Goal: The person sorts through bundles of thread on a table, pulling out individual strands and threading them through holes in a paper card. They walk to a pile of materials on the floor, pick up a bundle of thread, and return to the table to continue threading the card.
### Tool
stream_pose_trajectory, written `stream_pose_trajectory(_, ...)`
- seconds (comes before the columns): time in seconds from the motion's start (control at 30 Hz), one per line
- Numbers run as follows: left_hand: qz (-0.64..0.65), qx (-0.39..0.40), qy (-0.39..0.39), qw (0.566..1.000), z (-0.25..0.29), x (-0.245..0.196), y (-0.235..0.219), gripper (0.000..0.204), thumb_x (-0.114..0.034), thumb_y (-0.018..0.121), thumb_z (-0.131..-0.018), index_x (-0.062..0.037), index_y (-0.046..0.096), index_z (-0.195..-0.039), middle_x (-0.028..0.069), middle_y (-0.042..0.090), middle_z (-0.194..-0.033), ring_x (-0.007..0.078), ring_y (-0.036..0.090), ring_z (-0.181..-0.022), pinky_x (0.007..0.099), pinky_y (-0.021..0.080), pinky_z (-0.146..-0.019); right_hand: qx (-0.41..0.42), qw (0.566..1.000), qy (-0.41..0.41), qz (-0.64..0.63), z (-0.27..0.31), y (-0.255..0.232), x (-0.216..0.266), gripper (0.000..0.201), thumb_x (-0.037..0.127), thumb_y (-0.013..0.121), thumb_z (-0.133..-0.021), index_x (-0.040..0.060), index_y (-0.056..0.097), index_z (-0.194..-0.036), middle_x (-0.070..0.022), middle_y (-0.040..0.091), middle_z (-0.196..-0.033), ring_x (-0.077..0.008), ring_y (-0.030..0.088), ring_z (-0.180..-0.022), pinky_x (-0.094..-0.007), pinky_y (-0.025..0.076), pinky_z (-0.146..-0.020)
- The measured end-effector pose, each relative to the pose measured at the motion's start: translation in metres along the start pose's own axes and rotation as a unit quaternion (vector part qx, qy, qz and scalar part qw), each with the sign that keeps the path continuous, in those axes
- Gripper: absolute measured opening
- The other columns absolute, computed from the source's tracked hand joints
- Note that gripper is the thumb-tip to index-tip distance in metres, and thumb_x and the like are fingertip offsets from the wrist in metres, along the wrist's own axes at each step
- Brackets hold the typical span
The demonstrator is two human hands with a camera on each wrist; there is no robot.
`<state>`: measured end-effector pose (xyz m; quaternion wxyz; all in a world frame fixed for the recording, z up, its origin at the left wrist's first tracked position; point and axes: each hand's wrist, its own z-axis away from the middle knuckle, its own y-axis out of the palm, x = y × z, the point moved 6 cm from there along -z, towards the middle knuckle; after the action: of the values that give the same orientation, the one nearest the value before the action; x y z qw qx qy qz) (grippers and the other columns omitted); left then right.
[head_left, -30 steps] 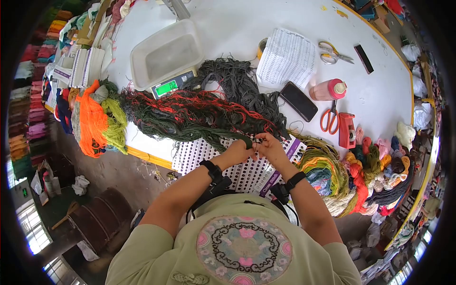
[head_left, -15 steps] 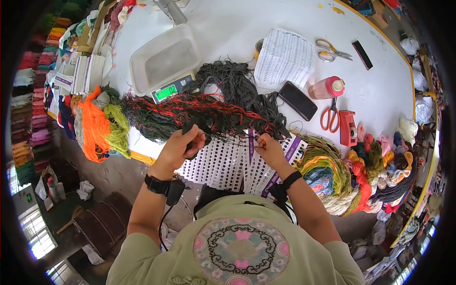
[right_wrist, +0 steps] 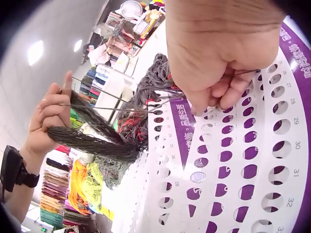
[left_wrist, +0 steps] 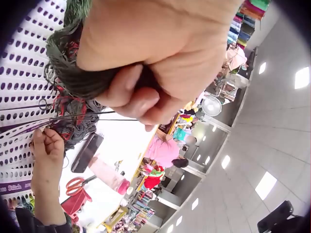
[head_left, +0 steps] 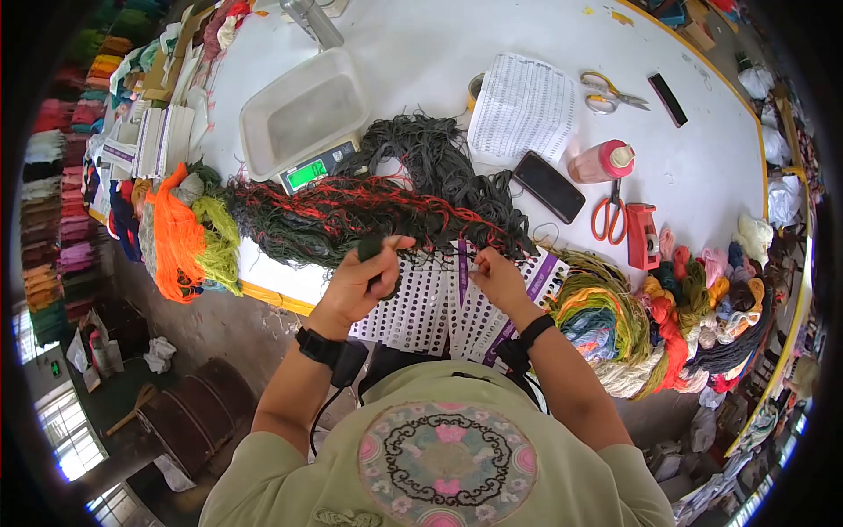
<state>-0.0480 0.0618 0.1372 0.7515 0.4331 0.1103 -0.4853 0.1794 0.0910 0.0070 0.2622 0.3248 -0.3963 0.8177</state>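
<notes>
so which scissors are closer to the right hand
The red-handled scissors, lying next to the red tape dispenser. The yellow-handled scissors lie farther off, beside the printed sheet.

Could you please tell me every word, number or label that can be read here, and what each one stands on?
"27", "28", "29", "30", "31", "32": beside the holes of the punched card.
"Stitch": on a purple band.
Chinese characters on the purple bands: too blurred to read surely.
Green digits on the scale: lit, but too small to be sure of.
Print on the paper sheet: too small to read.
</notes>
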Motion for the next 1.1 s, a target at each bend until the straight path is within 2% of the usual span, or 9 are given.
stream_pose_trajectory(0.07,0.043,-0.045,0.131,0.989,0.005,-0.018,-0.009,0.038,-0.028,0.056,-0.095,0.0017,0.056,-0.118,-0.0028,0.051,-0.070,0.0040,0.033,-0.048,0.0191,0.024,-0.045,0.003,1.000,0.006,0.006,0.000,0.000,0.000,0.029,0.019,0.075,-0.076,0.0091,0.055,-0.095,-0.0034,0.061,-0.074,-0.0226,0.063,-0.071,-0.0356,0.048,-0.064)
stream_pose_trajectory(0.17,0.041,-0.088,0.174,0.980,0.010,-0.039,-0.020,0.040,-0.028,0.063,-0.091,0.0040,0.060,-0.115,-0.0008,0.059,-0.075,0.0035,0.034,-0.047,0.0180,0.024,-0.045,0.006,1.000,0.015,0.004,-0.002,-0.001,-0.002,0.029,0.018,0.075,-0.076,0.0090,0.055,-0.095,-0.0034,0.062,-0.074,-0.0227,0.063,-0.071,-0.0356,0.048,-0.064)
stream_pose_trajectory(0.43,0.032,0.065,0.130,0.989,0.024,-0.048,-0.003,0.044,-0.030,0.061,-0.092,-0.0011,0.053,-0.124,-0.0022,0.056,-0.071,0.0030,0.034,-0.046,0.0182,0.025,-0.044,0.014,1.000,0.018,0.003,-0.004,0.001,-0.005,0.028,0.017,0.075,-0.076,0.0089,0.056,-0.094,-0.0039,0.063,-0.073,-0.0237,0.064,-0.071,-0.0362,0.048,-0.063)
stream_pose_trajectory(0.5,0.082,-0.041,0.286,0.954,0.034,-0.073,-0.029,0.033,-0.031,0.057,-0.095,-0.0060,0.055,-0.116,-0.0030,0.053,-0.072,0.0031,0.033,-0.048,0.0185,0.025,-0.044,0.014,1.000,0.019,0.003,-0.004,0.001,-0.006,0.028,0.017,0.075,-0.076,0.0088,0.056,-0.094,-0.0040,0.064,-0.074,-0.0238,0.064,-0.072,-0.0363,0.048,-0.064)
stream_pose_trajectory(0.6,0.147,-0.059,0.355,0.921,0.050,-0.110,-0.051,0.020,-0.022,0.045,-0.101,-0.0064,0.056,-0.106,-0.0017,0.051,-0.080,0.0034,0.032,-0.051,0.0174,0.029,-0.044,0.014,1.000,0.016,0.004,-0.005,0.001,-0.006,0.027,0.017,0.074,-0.076,0.0087,0.056,-0.094,-0.0043,0.064,-0.075,-0.0240,0.065,-0.072,-0.0367,0.049,-0.064)
stream_pose_trajectory(0.73,0.163,-0.188,0.371,0.895,0.055,-0.114,-0.101,0.017,-0.018,0.051,-0.099,-0.0037,0.057,-0.106,0.0013,0.058,-0.085,0.0047,0.036,-0.055,0.0171,0.031,-0.043,0.012,1.000,0.006,-0.016,-0.005,0.001,-0.009,0.025,0.017,0.073,-0.077,0.0086,0.056,-0.094,-0.0050,0.064,-0.075,-0.0243,0.064,-0.071,-0.0369,0.049,-0.064)
stream_pose_trajectory(0.87,0.257,-0.210,0.367,0.869,0.058,-0.096,-0.136,0.020,-0.019,0.053,-0.098,-0.0034,0.058,-0.110,0.0014,0.058,-0.084,0.0040,0.038,-0.056,0.0163,0.030,-0.043,0.015,1.000,0.009,-0.024,-0.003,-0.001,-0.012,0.025,0.017,0.072,-0.077,0.0087,0.057,-0.095,-0.0053,0.064,-0.075,-0.0242,0.064,-0.071,-0.0369,0.048,-0.064)
stream_pose_trajectory(1.07,0.185,-0.181,0.451,0.854,0.096,-0.149,-0.147,0.021,-0.015,0.052,-0.097,-0.0039,0.057,-0.115,0.0000,0.062,-0.090,0.0044,0.045,-0.060,0.0166,0.033,-0.045,0.011,1.000,0.002,-0.021,-0.004,0.002,-0.009,0.024,0.017,0.071,-0.078,0.0085,0.057,-0.095,-0.0057,0.064,-0.075,-0.0244,0.064,-0.072,-0.0372,0.048,-0.065)
stream_pose_trajectory(1.1,-0.008,-0.348,0.429,0.834,0.102,-0.156,-0.120,0.020,-0.013,0.053,-0.096,-0.0034,0.058,-0.113,0.0014,0.063,-0.095,0.0050,0.048,-0.062,0.0167,0.034,-0.046,-0.008,1.000,0.001,-0.025,-0.004,0.001,-0.009,0.023,0.016,0.070,-0.079,0.0085,0.057,-0.096,-0.0057,0.063,-0.074,-0.0227,0.063,-0.070,-0.0356,0.048,-0.064)
